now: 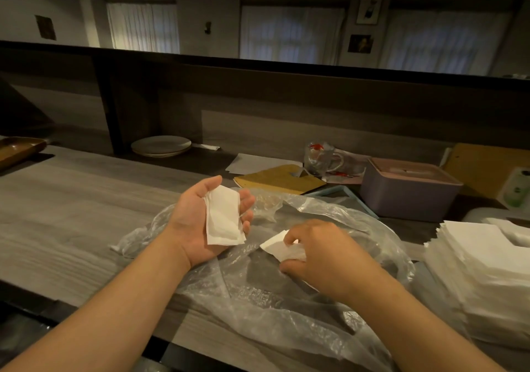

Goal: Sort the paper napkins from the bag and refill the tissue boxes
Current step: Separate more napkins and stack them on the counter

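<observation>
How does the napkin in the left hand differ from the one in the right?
The left hand lies palm up, its folded napkin flat and fully in view. The right hand is palm down over the plastic bag, its grip pinching a napkin with only a corner showing. Both are white.

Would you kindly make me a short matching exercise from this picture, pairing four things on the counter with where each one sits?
Things:
1. folded napkin
2. tissue box
3. stack of plates
4. napkin stack

Places:
A. far back on the counter, left of centre
B. right edge of the view, near the person
C. on the palm of the left hand
D. beyond the plastic bag, to the right

Pairs: 1-C, 2-D, 3-A, 4-B
</observation>
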Demonstrator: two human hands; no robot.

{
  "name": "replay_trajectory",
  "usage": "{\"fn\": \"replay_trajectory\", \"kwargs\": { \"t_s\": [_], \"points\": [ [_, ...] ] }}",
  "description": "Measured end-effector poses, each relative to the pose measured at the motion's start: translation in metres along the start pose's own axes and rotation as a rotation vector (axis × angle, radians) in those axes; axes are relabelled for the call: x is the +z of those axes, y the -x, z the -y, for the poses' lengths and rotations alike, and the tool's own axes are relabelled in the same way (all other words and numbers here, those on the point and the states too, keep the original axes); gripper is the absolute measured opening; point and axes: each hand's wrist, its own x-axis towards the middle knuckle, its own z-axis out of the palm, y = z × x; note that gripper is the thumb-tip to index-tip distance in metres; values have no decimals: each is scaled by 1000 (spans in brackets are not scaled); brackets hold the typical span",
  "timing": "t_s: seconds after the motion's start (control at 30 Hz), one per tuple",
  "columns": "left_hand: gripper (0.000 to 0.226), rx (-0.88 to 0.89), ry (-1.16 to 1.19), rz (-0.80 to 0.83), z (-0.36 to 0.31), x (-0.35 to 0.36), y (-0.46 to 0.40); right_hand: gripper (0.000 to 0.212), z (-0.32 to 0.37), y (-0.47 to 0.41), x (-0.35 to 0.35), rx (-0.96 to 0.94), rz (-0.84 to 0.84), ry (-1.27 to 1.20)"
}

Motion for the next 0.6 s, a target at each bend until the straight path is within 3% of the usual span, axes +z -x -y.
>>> {"fn": "replay_trajectory", "kwargs": {
  "t_s": [0.1,0.3,0.4,0.5,0.6],
  "points": [
    [65,9,-4,-7,1,1,2,24,0,-2,0,6,-21,5],
    [65,38,-8,-68,1,5,8,21,-4,-4,2,25,-122,-35],
    [57,53,-10,-90,2,12,14,22,-6,-4,-2,23,-289,24],
    [50,80,-26,-87,6,19,17,7,-7,0,-18,150,-423,-390],
    [47,103,-149,-88,17,29,17,7,-5,2,-31,241,-348,-945]
  ]
}}
